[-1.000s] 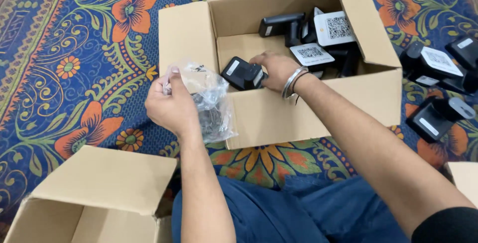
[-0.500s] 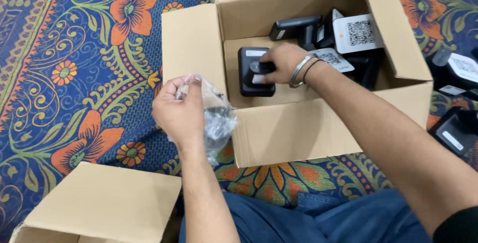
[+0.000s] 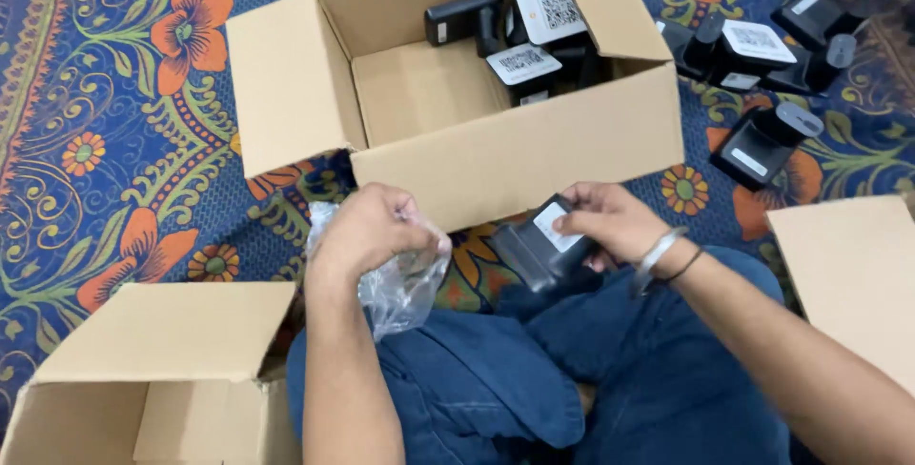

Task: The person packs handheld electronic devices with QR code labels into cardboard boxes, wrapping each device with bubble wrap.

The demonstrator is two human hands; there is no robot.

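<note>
Just in front of the open cardboard box [image 3: 534,155], over the lap | right hand [image 3: 610,222] is gripping a black device [image 3: 538,241], fingers pinching its labelled end, likely freeing it for bagging | long axis is running diagonally, label end pointing up toward the box | left hand [image 3: 367,232] is bunching a clear plastic bag [image 3: 396,284], fingers pressed together on its mouth.

My one head-worn camera looks steeply down, close over my lap, with the open cardboard box [image 3: 515,155] beyond.
</note>
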